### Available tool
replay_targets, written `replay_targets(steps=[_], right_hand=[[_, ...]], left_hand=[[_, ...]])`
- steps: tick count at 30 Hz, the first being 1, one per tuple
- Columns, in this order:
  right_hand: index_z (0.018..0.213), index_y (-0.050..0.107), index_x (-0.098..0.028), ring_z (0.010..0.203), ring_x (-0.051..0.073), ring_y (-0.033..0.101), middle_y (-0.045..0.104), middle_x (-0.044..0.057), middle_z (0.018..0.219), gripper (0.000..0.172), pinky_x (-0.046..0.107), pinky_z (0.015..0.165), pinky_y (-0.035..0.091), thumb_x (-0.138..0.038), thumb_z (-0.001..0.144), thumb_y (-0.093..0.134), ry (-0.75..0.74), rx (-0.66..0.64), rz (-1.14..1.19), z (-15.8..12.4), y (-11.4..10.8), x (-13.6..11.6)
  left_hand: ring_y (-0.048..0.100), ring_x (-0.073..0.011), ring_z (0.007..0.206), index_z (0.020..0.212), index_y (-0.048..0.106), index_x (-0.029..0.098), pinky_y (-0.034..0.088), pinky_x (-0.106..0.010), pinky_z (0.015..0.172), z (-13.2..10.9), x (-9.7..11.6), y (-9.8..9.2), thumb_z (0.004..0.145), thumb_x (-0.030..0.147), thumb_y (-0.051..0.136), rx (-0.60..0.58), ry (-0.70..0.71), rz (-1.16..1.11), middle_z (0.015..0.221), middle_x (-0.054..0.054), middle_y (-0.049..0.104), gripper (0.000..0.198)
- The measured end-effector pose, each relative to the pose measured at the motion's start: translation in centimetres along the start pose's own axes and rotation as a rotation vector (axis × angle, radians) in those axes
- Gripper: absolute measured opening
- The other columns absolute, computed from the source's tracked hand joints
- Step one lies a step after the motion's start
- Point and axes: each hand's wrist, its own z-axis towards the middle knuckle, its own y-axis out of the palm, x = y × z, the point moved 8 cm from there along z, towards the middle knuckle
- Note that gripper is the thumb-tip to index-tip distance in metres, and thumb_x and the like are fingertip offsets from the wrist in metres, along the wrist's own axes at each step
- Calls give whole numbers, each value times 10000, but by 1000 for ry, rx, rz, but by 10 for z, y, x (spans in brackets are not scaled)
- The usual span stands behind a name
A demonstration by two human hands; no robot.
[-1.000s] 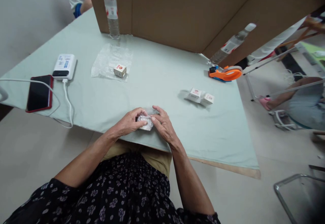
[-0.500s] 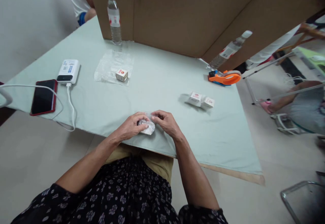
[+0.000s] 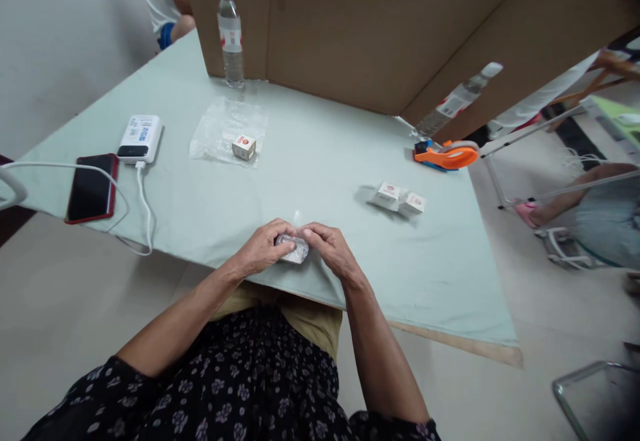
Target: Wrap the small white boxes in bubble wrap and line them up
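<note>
Close to the table's near edge, my left hand (image 3: 264,247) is closed on a small package wrapped in clear bubble wrap (image 3: 299,251), thumb on top. My right hand (image 3: 327,244) meets it from the other side, thumb and fingers pinched at the wrap's far right edge. A small clear flap (image 3: 298,215) sticks up just beyond the fingertips. To the right lie two small white boxes in clear wrap, a left one (image 3: 389,193) and a right one (image 3: 414,204). Farther left, a bare small box (image 3: 244,147) rests on a flat sheet of bubble wrap (image 3: 215,135).
An orange tape dispenser (image 3: 447,155) and a tilted water bottle (image 3: 455,102) are at the right. Another bottle (image 3: 231,41) stands before a brown cardboard screen (image 3: 340,34). A power bank (image 3: 140,137), a cable and a phone (image 3: 93,189) lie left. Other people are partly visible beyond.
The clear flap now stands up above my fingertips. My right fingers have drawn in closer to the package, while my left hand keeps its hold. The whole view has shifted slightly.
</note>
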Motion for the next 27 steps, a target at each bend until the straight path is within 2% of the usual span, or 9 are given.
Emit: replay_targets(steps=[2,5,7,11,15,19,22,27], right_hand=[[1003,710,-197,886,187,618,706,39,960,276,306,818,463,-416,857,629,-28,-30,-53,-8,1,-5],[1047,687,-215,894,185,611,699,40,1004,292,309,828,469,-360,794,704,-71,28,-139,-16,0,-7],[1012,683,-214,879,181,606,695,38,983,247,308,820,469,-343,801,687,-93,77,-166,-18,-1,-6],[980,693,-202,837,174,600,696,30,926,230,302,792,463,-357,811,676,-67,79,-157,-13,2,-4],[942,694,-194,770,167,605,691,20,840,255,297,737,473,-421,836,650,17,149,-2,-2,0,3],[835,691,-196,748,167,609,677,14,792,222,299,728,489,-414,837,648,-15,228,94,7,0,2],[771,683,-207,784,167,607,650,22,819,172,299,740,494,-341,859,622,-117,298,-28,0,1,-12],[888,698,-231,909,177,626,649,51,950,141,333,841,517,-241,915,560,-291,404,-309,-30,15,-31]], left_hand=[[582,-180,920,922,643,186,453,-306,834,-1,-1,0,796,212,567,6,-13,-14,982,-36,630,149],[575,-173,888,976,617,184,455,-304,822,-2,-7,1,785,218,574,38,-65,-42,967,-30,629,198],[576,-166,896,1113,577,183,455,-301,828,-3,-11,2,773,208,583,72,-79,-103,1011,-37,625,341],[579,-148,888,1345,450,184,457,-280,801,-3,-16,8,781,203,592,82,-59,-240,1083,-57,602,581],[562,-132,838,1378,433,177,456,-266,769,-3,-18,10,806,218,600,85,-48,-276,1064,-55,595,597],[563,-131,834,1403,414,177,463,-262,762,-2,-18,10,823,214,590,69,-27,-269,1073,-59,606,607],[569,-129,818,1401,425,177,466,-265,769,-2,-16,9,830,207,588,76,-14,-199,1059,-55,630,595],[616,-147,897,1336,500,173,480,-295,880,-4,-9,7,845,198,562,122,24,-104,1061,-65,672,495]])
